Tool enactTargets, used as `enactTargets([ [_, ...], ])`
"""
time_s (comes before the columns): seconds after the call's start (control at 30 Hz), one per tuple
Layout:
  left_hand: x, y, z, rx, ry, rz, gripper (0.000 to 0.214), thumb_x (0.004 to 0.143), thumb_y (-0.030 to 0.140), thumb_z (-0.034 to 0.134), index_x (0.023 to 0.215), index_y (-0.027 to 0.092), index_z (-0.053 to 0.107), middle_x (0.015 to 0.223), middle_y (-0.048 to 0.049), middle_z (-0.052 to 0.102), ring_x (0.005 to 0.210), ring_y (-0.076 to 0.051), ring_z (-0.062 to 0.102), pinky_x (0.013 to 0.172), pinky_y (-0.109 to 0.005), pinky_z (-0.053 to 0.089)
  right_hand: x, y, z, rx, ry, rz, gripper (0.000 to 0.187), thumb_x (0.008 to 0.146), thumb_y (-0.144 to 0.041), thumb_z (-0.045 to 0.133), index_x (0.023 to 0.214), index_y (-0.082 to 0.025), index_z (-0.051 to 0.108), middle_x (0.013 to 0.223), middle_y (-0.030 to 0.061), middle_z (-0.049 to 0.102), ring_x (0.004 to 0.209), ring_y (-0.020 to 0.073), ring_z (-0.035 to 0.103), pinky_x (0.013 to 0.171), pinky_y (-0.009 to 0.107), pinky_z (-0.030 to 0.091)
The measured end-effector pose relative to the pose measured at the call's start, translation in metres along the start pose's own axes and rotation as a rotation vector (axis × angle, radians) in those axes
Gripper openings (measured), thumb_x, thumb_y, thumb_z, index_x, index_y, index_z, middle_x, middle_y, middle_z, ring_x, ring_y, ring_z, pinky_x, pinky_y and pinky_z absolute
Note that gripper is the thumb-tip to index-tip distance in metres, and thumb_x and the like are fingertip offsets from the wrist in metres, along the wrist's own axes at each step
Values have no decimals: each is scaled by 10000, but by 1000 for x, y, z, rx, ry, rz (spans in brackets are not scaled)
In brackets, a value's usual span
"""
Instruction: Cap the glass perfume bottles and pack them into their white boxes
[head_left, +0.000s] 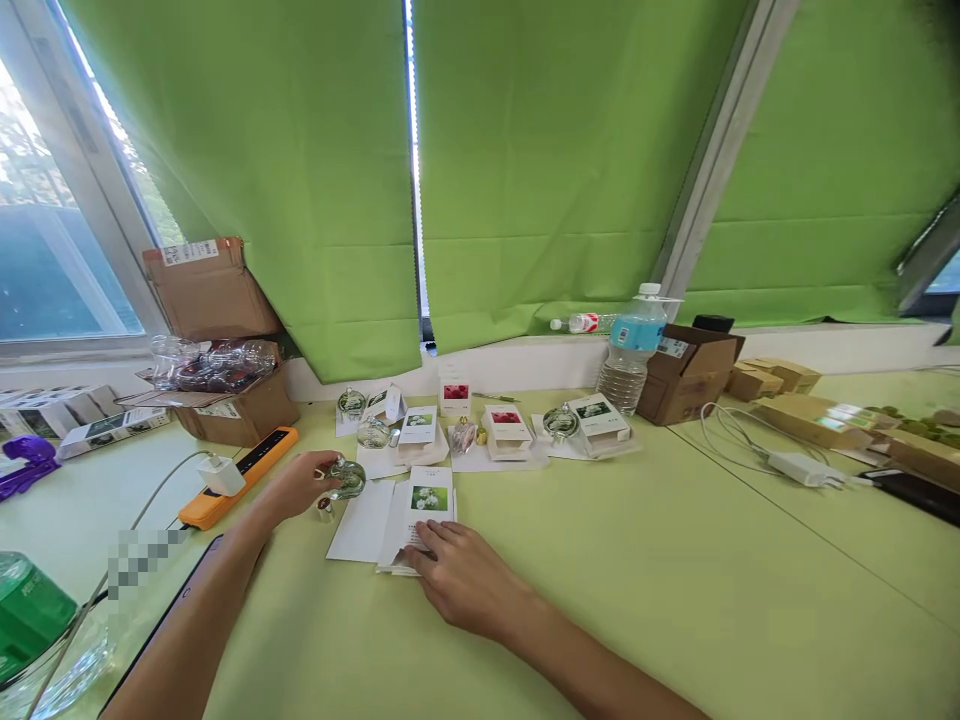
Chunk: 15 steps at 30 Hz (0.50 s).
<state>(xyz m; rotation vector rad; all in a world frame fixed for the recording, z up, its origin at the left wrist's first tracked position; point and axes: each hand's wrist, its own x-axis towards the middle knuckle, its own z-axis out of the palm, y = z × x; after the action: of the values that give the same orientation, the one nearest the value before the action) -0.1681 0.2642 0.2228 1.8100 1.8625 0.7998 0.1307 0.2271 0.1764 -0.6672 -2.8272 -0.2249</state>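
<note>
Head view: left hand (296, 485) grips bottle (349, 478), right hand (465, 578) presses card (427, 505)

Daylight glares through the window (52, 190) at left and the slit between the green blinds (285, 170), leaving the worktop (675, 570) evenly bright with only a faint shadow under the right hand (469, 580), while the wide lens bows the edges and distant items look perhaps slightly soft.

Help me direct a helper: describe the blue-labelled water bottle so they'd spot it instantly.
Face the green blinds, then follow the table's back edge. Beside the brown cardboard box stands a plastic water bottle, upright, blue-labelled, unlike the red-labelled bottle lying behind it.
</note>
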Motion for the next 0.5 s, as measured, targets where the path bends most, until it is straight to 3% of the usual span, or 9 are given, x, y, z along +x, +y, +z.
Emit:
enactTargets([
  [0.33,-4,-15,-7,136,24,49,390,627,494,702,865,186,693,849,-65,724,833,-267,655,722,-326,493,-9,-2,-8,-2,-48,7,322,913,-203,417,1181,-123,577,1140,174,616,1085,287,572,852,380,463],
  [0.43,-6,-19,-8,175,71,39,588,639,520,697,1108,171,637,1105,-123,686,1038,-314,618,862,-388,478,-14,-1,-15,11,-68,16,305,912,-201,415,1149,-129,594,1092,159,633,1035,278,585,837,377,451],
  [0.5,-12,-12,-8,206,127,43,715,686,548,661,1275,164,528,1316,-156,567,1208,-337,515,995,-449,395,-18,0,-20,18,-84,20,290,906,-191,417,1116,-128,607,1038,147,647,983,272,596,828,377,441],
])
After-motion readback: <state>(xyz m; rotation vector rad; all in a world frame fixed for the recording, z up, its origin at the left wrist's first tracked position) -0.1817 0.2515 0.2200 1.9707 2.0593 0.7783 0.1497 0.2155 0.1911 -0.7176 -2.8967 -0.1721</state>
